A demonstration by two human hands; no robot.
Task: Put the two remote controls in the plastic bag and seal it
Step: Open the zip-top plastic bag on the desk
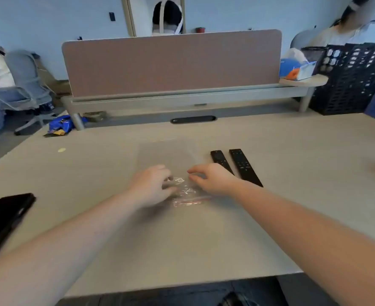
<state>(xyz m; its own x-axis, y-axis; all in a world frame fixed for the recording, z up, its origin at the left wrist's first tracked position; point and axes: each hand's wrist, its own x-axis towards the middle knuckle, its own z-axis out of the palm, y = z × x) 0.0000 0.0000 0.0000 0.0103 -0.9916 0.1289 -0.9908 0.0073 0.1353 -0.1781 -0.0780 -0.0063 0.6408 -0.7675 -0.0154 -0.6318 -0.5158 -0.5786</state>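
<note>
Two remotes: the shorter remote (221,162) and the longer remote (245,167) lie side by side on the table (292,206), black, buttons up, close together but apart, both outside the bag
Bag: clear plastic bag (166,157) flat on the table, just left of the remotes; its zip strip (192,200), faintly pink, lies at the near end; film near the strip is crumpled and shiny
Left hand: left hand (152,184) rests palm down on the near part of the bag, fingers curled onto the crinkled film; motion blur, so cannot tell if it truly pinches the film
Right hand: right hand (213,178) palm down over the bag's near right edge, fingers bent and slightly spread, tips at the film; grip not clear; wrist covers the near end of the shorter remote
Phone: dark phone (4,217) at the table's left edge, well apart from the bag
Far side: desk divider panel (171,62) upright across the back; black crate (354,78) at far right
</note>
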